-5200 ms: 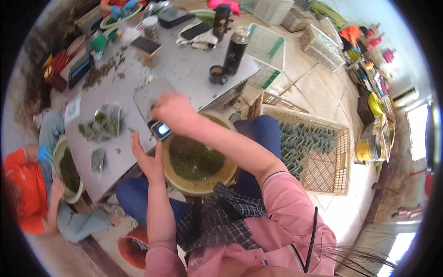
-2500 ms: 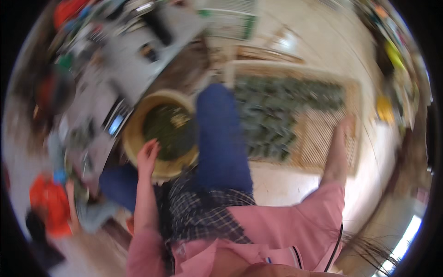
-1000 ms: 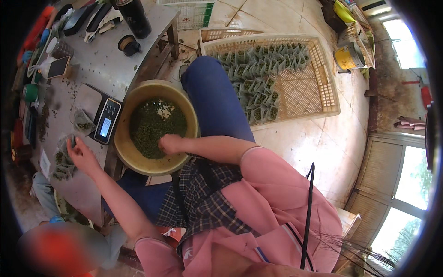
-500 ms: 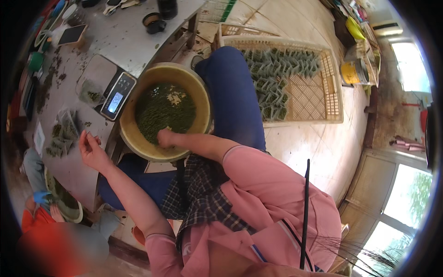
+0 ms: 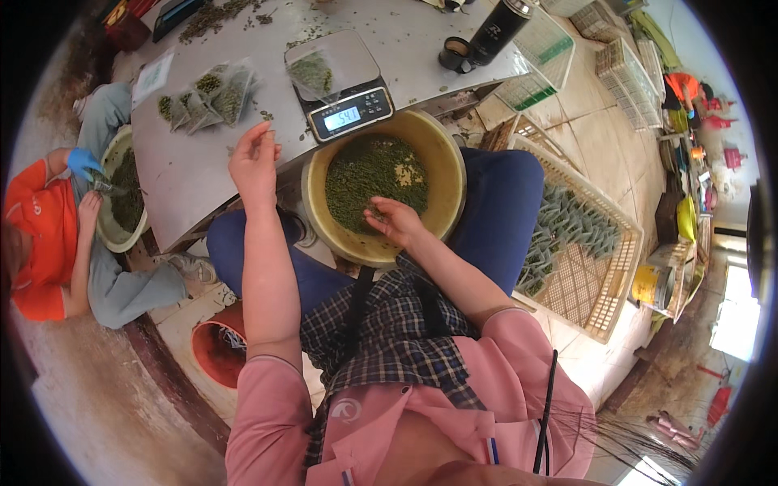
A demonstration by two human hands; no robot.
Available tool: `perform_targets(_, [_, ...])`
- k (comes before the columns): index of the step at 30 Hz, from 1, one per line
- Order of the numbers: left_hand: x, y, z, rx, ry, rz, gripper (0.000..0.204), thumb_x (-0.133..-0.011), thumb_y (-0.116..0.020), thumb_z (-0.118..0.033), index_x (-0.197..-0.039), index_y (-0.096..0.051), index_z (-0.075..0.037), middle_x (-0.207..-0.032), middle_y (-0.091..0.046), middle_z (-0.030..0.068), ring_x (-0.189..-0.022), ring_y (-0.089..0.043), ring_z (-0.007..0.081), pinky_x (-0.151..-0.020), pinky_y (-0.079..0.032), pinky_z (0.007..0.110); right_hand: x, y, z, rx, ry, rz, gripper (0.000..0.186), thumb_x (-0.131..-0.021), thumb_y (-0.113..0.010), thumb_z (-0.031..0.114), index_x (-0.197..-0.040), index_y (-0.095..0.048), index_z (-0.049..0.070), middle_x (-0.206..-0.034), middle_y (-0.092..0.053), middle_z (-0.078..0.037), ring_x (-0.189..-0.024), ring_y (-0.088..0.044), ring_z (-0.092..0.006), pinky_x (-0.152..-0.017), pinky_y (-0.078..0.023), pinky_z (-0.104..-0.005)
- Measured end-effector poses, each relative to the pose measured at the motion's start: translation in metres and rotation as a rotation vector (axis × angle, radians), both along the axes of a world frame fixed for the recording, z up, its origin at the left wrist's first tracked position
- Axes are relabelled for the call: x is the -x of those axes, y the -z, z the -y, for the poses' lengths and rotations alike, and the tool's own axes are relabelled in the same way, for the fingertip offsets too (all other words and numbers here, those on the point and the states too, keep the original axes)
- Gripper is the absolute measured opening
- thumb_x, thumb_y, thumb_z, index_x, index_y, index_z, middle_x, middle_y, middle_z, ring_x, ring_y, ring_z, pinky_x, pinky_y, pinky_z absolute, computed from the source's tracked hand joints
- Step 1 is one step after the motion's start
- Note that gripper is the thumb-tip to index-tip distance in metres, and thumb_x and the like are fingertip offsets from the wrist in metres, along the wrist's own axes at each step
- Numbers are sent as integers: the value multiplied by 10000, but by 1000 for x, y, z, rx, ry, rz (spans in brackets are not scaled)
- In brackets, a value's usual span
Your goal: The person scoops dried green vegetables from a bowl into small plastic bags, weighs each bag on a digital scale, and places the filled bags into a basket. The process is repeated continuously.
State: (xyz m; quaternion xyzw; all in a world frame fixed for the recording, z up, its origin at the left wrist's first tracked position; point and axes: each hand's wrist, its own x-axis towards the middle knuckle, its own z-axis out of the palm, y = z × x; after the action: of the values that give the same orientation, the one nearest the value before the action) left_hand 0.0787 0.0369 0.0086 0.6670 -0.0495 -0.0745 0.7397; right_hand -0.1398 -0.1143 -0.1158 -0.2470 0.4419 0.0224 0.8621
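Observation:
My left hand (image 5: 254, 160) hovers at the table edge, left of the digital scale (image 5: 344, 117), its fingers curled together; anything between them is too small to make out. My right hand (image 5: 392, 220) is in the yellow basin (image 5: 314, 188), fingers bent but apart over loose dark green leaf material (image 5: 356, 170) with a pale patch. A clear bag (image 5: 312, 71) holding some green material lies on the scale's plate. Several filled clear bags (image 5: 207, 99) lie on the metal table to the left.
At the left, a person in orange (image 5: 36, 251) with a blue glove sits by a pale basin (image 5: 105, 227). To my right is a crate (image 5: 596, 312) with rows of bags. A black flask (image 5: 494, 36), a cup (image 5: 456, 55), a green-white crate (image 5: 547, 61) and a red bucket (image 5: 209, 344) surround me.
My right hand has moved from above the scale down into the basin, and its fingers have since loosened. A bag now shows on the scale. The camera's view has swung right and back.

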Motion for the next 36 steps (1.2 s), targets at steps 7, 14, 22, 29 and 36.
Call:
perform_targets(7, [6,-7,1,13,72,10,176,-892,-644,-79,-1059,-676,-39,-858,-620,-8,-701,-574,61,-620,-463,196,6,-30,10,540,-306,84,331,-907,-571,33,-1238,-563,24,-1137,-583,-129,-1017,-611,-242,-849,-533,-329])
perform_targets(14, [4,-5,1,-34,87,9,180,-891,-640,-89,-1060,-677,-42,-853,-634,-3,-701,-577,63,-624,-465,206,-102,-147,27,1745,-541,253,575,-823,-661,149,-1363,-470,211,-970,-600,-142,-913,-614,-323,-735,-501,-430])
perform_targets(22, [4,-3,10,-61,146,15,191,-887,-631,-80,-1066,-674,-27,-864,-658,17,-716,-600,81,-656,-484,220,-159,-151,46,1954,-628,189,286,-809,-693,192,-1064,-589,116,-848,-640,-128,-769,-627,-344,-685,-502,-423])
perform_targets(29, [6,-2,16,-103,215,0,190,-900,-626,-91,-1078,-668,-37,-871,-646,9,-715,-591,75,-652,-483,211,-119,-159,46,1568,-248,286,151,-817,-701,83,-924,-605,39,-717,-641,-88,-600,-605,-171,-590,-483,-292])
perform_targets(36, [13,4,17,-130,436,-22,192,-935,-593,-118,-1104,-656,-54,-903,-643,7,-735,-581,68,-646,-478,208,-66,-154,14,1313,-328,327,110,-857,-656,45,-942,-599,6,-695,-621,-26,-617,-596,-68,-568,-475,-242])
